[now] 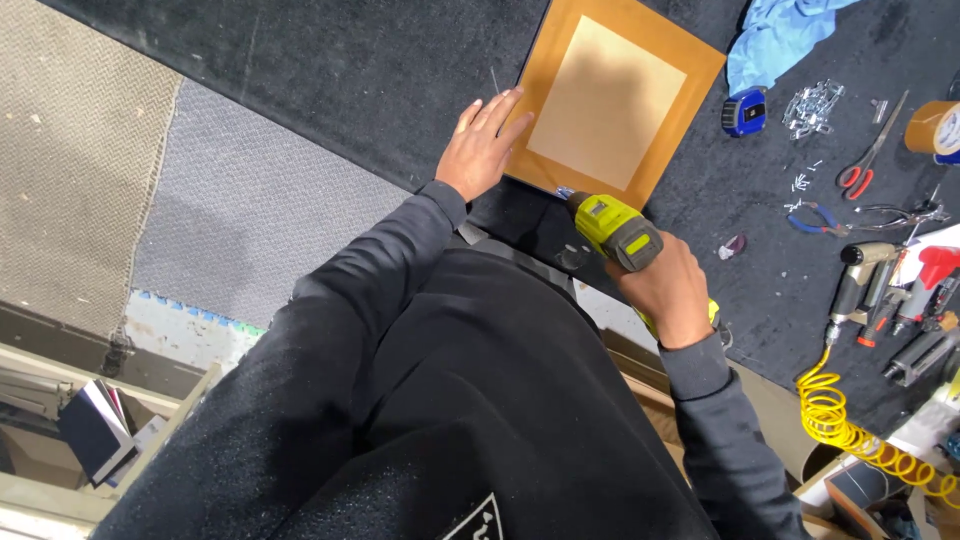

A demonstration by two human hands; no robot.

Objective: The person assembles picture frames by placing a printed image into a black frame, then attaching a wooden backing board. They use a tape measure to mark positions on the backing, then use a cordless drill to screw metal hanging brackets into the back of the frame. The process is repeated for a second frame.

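Dark felt covers the workbench (330, 90), where the left hand (480, 148) presses flat, fingers together, on the near-left edge of a brown picture frame (612, 95). The right hand (668, 290) is clamped around a yellow drill (615, 230), its tip at the frame's near edge just beyond those fingers; driving looks under way, calling for steady pressure.

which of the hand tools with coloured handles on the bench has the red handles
The scissors, lying near the right end of the bench beside the roll of brown tape. The pliers just below them have blue handles instead.
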